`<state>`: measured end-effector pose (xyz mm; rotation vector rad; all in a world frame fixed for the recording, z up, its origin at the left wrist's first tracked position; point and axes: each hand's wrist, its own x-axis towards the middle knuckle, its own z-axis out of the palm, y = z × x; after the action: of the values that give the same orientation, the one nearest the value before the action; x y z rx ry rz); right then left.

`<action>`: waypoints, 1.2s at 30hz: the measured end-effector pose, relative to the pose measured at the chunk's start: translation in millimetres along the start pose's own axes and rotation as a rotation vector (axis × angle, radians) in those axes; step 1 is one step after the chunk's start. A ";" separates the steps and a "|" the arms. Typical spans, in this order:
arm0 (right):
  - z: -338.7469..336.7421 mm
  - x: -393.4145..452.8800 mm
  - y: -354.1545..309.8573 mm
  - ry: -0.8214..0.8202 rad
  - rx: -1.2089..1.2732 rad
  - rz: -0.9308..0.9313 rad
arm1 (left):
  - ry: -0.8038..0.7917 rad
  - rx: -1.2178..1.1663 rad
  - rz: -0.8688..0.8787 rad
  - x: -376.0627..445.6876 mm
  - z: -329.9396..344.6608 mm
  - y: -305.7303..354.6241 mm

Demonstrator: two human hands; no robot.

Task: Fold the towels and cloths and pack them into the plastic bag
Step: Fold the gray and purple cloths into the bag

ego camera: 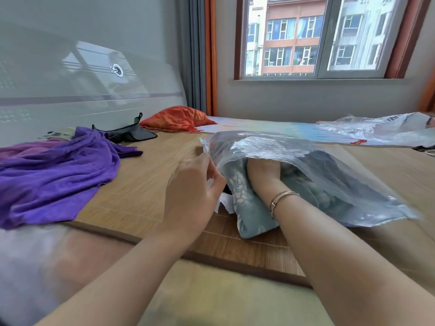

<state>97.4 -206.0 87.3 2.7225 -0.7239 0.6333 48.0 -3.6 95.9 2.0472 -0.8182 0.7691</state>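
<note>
On the bed mat (pixel 150 184) my left hand (pixel 195 191) pinches the plastic bag (pixel 329 175) mouth; my right hand (pixel 263 170), grip hidden, is inside on the folded towel (pixel 249 215).

Both forearms reach forward. The left hand (pixel 193 184) pinches with curled fingertips, thumb toward the forefinger. The right hand (pixel 263 172), wrist bent slightly, is half hidden, its grip unclear.

Clear plastic bag (pixel 317 165) — folded teal towel (pixel 249 215) half-inside

Bare forearms; thin gold bangle (pixel 283 199), right wrist.
</note>
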 end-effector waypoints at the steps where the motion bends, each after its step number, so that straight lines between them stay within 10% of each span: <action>1: 4.3 -4.1 -0.4 0.011 0.023 -0.004 | 0.007 -0.007 -0.011 -0.8 2.9 -0.6; 7: -7.8 -50.3 16.1 0.025 0.192 -0.103 | 0.095 -0.190 -0.178 -0.5 20.6 5.9; 15: -19.9 -129.2 43.8 -0.441 0.312 -0.205 | 0.124 -0.507 -0.583 -14.9 39.5 10.7; 25: 1.4 -127.6 37.0 -0.104 0.037 -0.201 | 0.170 -0.633 -0.782 -31.3 62.3 -4.9; 32: -16.3 -108.6 31.9 0.236 0.767 0.037 | 0.247 -0.708 -0.773 -32.4 69.2 -10.6; 36: -9.2 -88.3 -1.3 -0.044 0.593 -0.071 | 0.156 -0.539 -0.632 -22.5 60.0 -12.0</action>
<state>25.9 -165.5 53.7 3.2873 -0.5011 0.8903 57.5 -41.1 43.5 1.5872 -0.2158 0.2968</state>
